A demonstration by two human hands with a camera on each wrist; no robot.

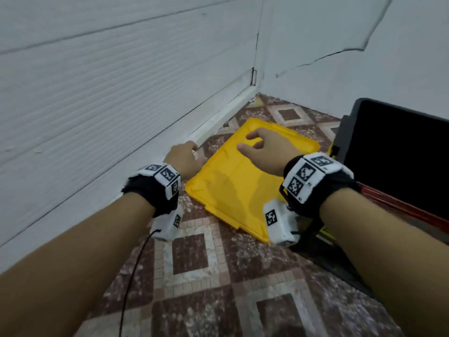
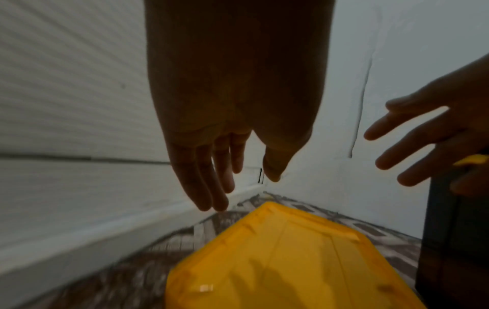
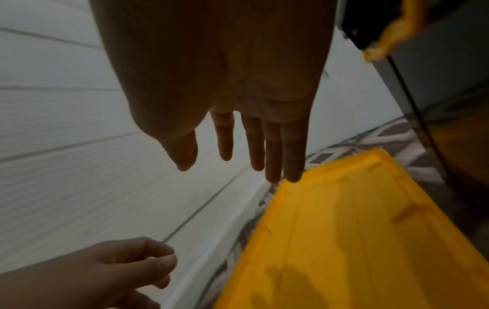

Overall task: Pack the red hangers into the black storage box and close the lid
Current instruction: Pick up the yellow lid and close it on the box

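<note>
Fingers of both the left hand (image 1: 184,159) and right hand (image 1: 264,149) hang relaxed, grasping nothing, above the unlabelled yellow lid (image 1: 245,188).

The head view looks forward and steeply down from above both forearms onto the patterned floor (image 1: 218,276) in a corner of white walls (image 1: 97,93). The left wrist view sits close under the left hand (image 2: 232,104), facing along its fingers toward that corner. The right wrist view looks likewise along the right hand (image 3: 219,73), low and near. All three share the yellow lid (image 1: 243,186) lying on the floor; each wrist view also catches the other hand
</note>
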